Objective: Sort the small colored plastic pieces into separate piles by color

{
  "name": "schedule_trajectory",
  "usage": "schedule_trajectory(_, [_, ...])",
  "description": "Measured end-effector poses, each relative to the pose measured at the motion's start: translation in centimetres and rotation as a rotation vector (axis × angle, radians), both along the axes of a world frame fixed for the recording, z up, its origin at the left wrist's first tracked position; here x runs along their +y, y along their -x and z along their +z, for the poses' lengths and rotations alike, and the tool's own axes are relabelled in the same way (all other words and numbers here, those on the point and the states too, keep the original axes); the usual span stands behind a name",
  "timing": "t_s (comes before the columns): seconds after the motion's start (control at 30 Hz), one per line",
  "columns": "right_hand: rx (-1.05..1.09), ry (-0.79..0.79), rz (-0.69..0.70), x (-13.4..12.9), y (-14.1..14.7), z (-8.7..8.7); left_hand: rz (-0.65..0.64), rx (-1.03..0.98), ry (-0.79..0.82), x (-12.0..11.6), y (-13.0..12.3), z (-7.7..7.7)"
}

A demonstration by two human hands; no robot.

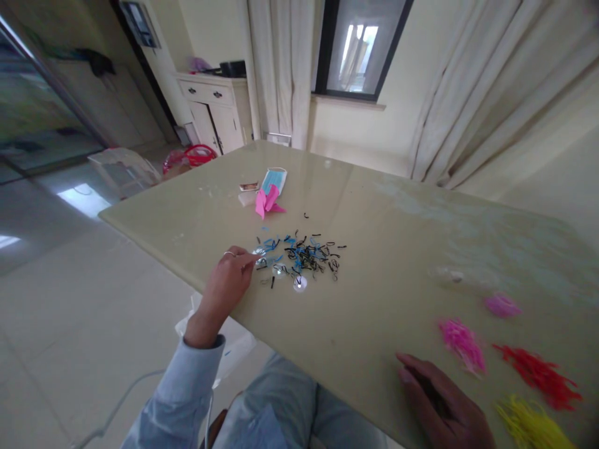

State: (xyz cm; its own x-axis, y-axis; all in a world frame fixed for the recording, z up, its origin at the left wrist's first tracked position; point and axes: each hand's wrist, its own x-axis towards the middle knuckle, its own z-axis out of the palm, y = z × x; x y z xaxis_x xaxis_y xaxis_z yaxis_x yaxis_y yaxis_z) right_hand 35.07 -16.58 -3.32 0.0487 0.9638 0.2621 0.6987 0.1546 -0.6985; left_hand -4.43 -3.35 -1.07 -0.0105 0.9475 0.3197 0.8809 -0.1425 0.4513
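Observation:
My left hand (pixel 229 277), with a ring on one finger, pinches at the left edge of a loose pile of small black and blue elastic bands (pixel 309 254). Whatever is between its fingertips is too small to make out. Light reflections on the tabletop show among the nearest bands. My right hand (pixel 442 402) rests at the table's near edge, loosely curled, a gap showing between thumb and fingers and nothing visible in it. Close by it lie a bunch of pink bands (pixel 463 346), a red bunch (pixel 538 374) and a yellow bunch (pixel 531 424).
A blue face mask (pixel 274 181), a pink folded piece (pixel 268 202) and a small box (pixel 249 186) lie farther back on the table (pixel 365 299). A purple-pink bunch (pixel 502 305) sits at the right. Below the left edge hangs a white plastic bag (pixel 234 346).

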Motion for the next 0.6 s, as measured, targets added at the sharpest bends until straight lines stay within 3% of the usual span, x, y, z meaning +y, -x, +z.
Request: schedule_trajectory(0.6, [-0.045, -0.034, -0.004, 0.3, 0.3, 0.0, 0.022, 0.032, 0.104, 1.1, 0.4, 0.2])
